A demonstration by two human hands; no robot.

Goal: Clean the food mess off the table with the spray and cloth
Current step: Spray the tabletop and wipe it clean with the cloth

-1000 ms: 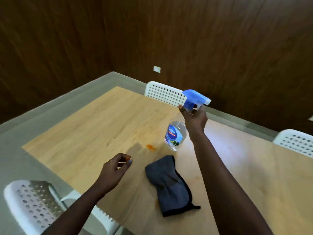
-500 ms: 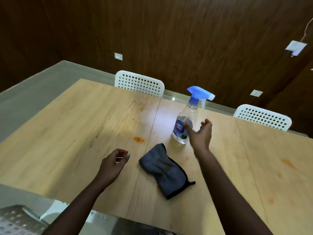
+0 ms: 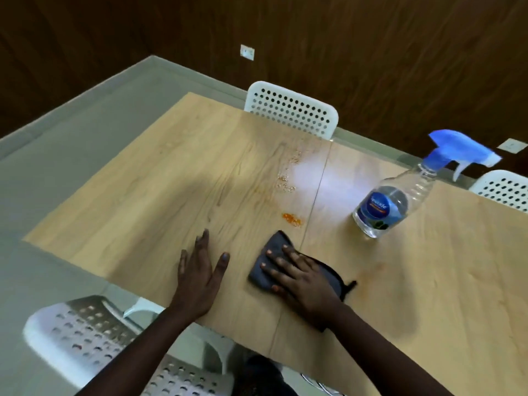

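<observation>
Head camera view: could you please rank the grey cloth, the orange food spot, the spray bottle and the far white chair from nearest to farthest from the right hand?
1. Grey cloth: under the right hand, fingers flat on it.
2. Orange food spot: just beyond the cloth.
3. Spray bottle: standing to the right, farther back.
4. Far white chair: behind the table's far edge.

Dark wood-panelled walls (image 3: 371, 52) with white wall plates (image 3: 247, 52) meet a grey floor (image 3: 71, 132), and white perforated chairs (image 3: 291, 110) surround the light wooden table (image 3: 143, 212).
</observation>
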